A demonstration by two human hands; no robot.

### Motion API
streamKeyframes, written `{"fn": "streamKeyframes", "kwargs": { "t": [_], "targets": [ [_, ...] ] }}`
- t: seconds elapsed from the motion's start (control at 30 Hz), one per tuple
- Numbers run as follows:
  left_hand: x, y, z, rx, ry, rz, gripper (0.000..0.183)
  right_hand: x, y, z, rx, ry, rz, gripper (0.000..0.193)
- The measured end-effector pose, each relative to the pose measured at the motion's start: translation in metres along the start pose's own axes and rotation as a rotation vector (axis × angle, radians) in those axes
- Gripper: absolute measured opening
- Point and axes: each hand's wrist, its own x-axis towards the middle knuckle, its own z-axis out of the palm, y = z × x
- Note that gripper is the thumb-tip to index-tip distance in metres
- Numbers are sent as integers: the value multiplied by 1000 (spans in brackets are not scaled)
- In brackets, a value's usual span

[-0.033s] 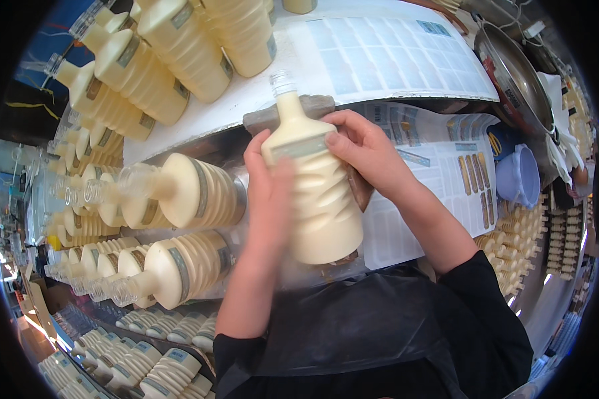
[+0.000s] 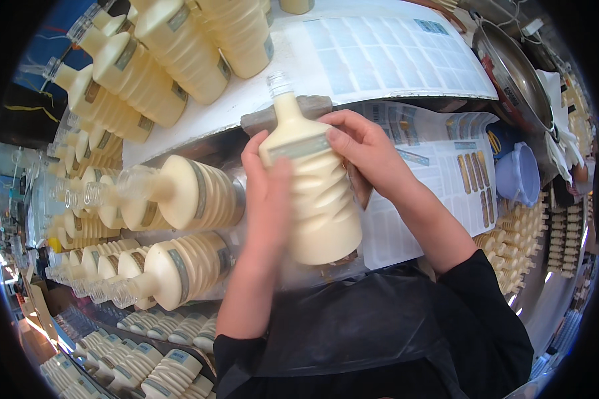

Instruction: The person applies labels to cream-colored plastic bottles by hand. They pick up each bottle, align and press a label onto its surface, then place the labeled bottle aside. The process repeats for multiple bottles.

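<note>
A cream-coloured bottle (image 2: 323,223) with a clear threaded neck and spiral ridges lies tilted in front of me, neck pointing away. Across its shoulder runs a grey-green label strip (image 2: 303,143). My right hand (image 2: 363,143) grips the right shoulder, thumb pressed on the strip's right end. At the left side is my left hand (image 2: 267,193), its fingers around the bottle's edge; its thumb is smeared by motion near the strip's left end. Behind the shoulder shows a brownish-grey support (image 2: 253,121), mostly hidden by the bottle.
Several labelled bottles stand at the far left (image 2: 133,76), and more lie in rows at left (image 2: 193,193). Label sheets (image 2: 386,53) cover the far board and the surface at right (image 2: 439,159). A lilac bucket (image 2: 520,174) and a metal pan (image 2: 516,73) are at right.
</note>
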Motion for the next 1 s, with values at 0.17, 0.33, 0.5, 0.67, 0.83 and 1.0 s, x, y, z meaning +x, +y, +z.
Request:
{"fn": "streamKeyframes", "kwargs": {
  "t": [0.17,0.33,0.5,0.67,0.83,1.0],
  "targets": [
    [2,-9,-2,-146,32,23,53,-1,-13,-8,154,-61,98,29],
    [4,-3,-1,-139,84,60,45,-2,-10,1,17,4,-3,27],
    [6,-3,5,-183,111,66,33,-1,-14,1,-54,-6,63,23],
    [7,-5,5,-174,95,70,37,0,-7,1,30,11,22,26],
    [-8,3,5,53,123,100,72,-9,-22,-13,112,21,175,38],
    [-27,-8,1,347,21,111,98,-29,-11,-12,-55,-8,37,39]
  ]
}}
